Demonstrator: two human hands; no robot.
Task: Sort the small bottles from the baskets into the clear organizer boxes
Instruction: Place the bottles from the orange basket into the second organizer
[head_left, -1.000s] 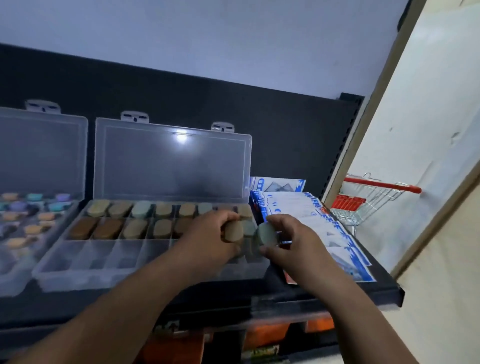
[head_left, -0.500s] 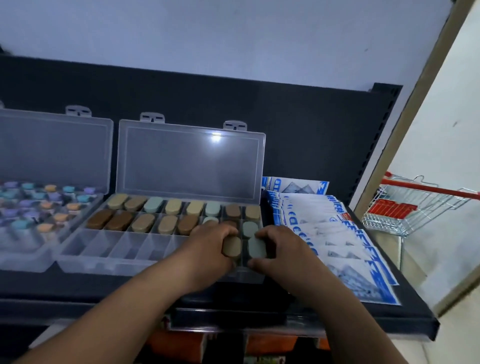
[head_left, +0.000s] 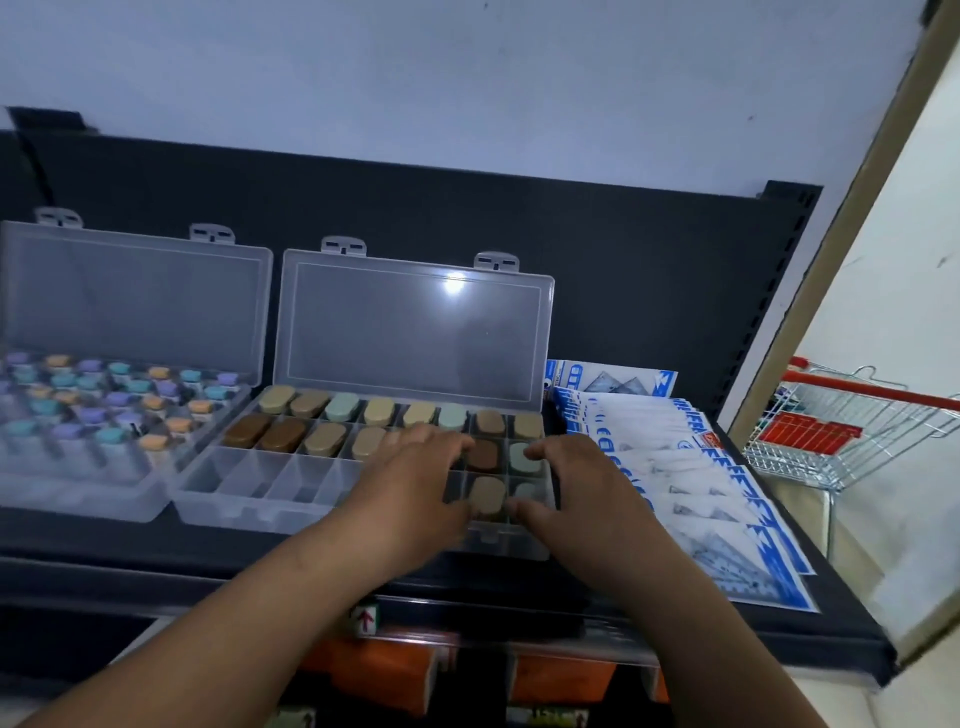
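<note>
The open clear organizer box (head_left: 249, 480) sits on a dark shelf, its back rows filled with tan, brown and pale green bottles. My left hand (head_left: 415, 483) lies flat over the box's right half, its thumb beside a tan bottle (head_left: 488, 496) standing in a front-row compartment. My right hand (head_left: 576, 499) rests at the box's right end. Its thumb and fingers are spread around a grey-green bottle (head_left: 524, 490) in the corner compartment, and one fingertip touches the pale bottle (head_left: 519, 457) behind it. Neither bottle is lifted.
A second open organizer box (head_left: 78, 493) at the left holds several purple, teal and orange capped bottles. Blue-and-white packets (head_left: 701, 493) lie to the right of the boxes. A small wire shopping basket (head_left: 831, 441) with a red handle stands beyond the shelf's right edge.
Both hands have lowered the tan and grey-green bottles into the front-right compartments and loosened their pinch. The view has shifted right and down.
</note>
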